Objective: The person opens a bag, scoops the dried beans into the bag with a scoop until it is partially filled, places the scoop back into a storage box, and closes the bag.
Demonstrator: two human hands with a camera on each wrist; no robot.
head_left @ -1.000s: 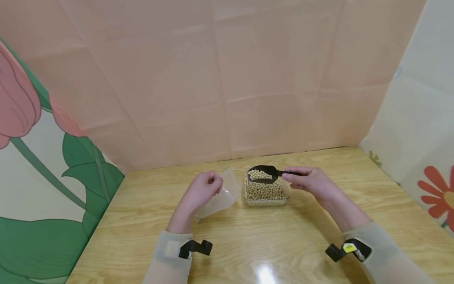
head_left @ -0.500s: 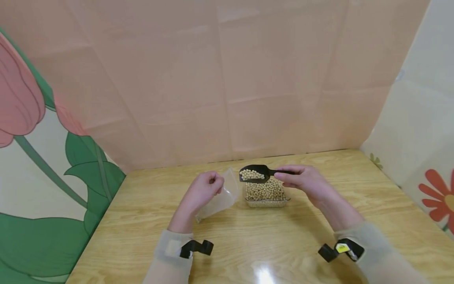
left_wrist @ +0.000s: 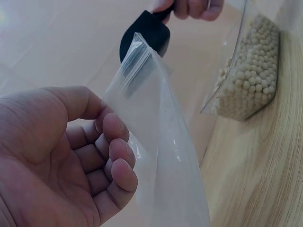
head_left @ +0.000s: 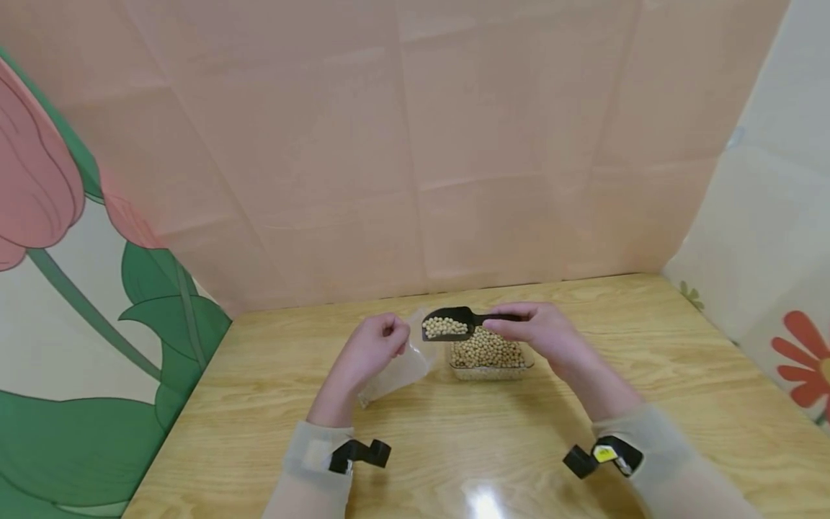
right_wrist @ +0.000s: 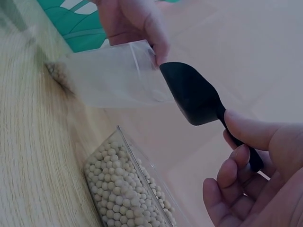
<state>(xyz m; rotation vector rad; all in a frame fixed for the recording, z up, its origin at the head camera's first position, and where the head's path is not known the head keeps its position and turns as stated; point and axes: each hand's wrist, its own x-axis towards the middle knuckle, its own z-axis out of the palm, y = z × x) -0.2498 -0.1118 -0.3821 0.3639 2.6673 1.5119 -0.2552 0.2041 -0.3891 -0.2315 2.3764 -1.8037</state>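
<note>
My left hand [head_left: 375, 346] pinches the top edge of a clear zip bag [left_wrist: 163, 142], whose mouth points toward the scoop. A few beans show at the bag's bottom in the right wrist view. My right hand [head_left: 538, 333] grips the handle of a black scoop [right_wrist: 191, 94] between thumb and fingers. Pale round soybeans [head_left: 444, 328] lie in the scoop's bowl, which overlaps the bag's upper corner in the head view. Under and behind the scoop, a clear plastic box [head_left: 491, 373] full of the same soybeans stands on the table.
The wood-grain table [head_left: 415, 447] stretches around both arms. A pink sheet [head_left: 415, 158] hangs along its back edge. Walls with painted flowers stand at left and right. Each wrist wears a black camera mount [head_left: 359, 455].
My right hand has carried the loaded scoop leftward, from over the box to the bag's mouth. The left hand and the bag have stayed nearly still.
</note>
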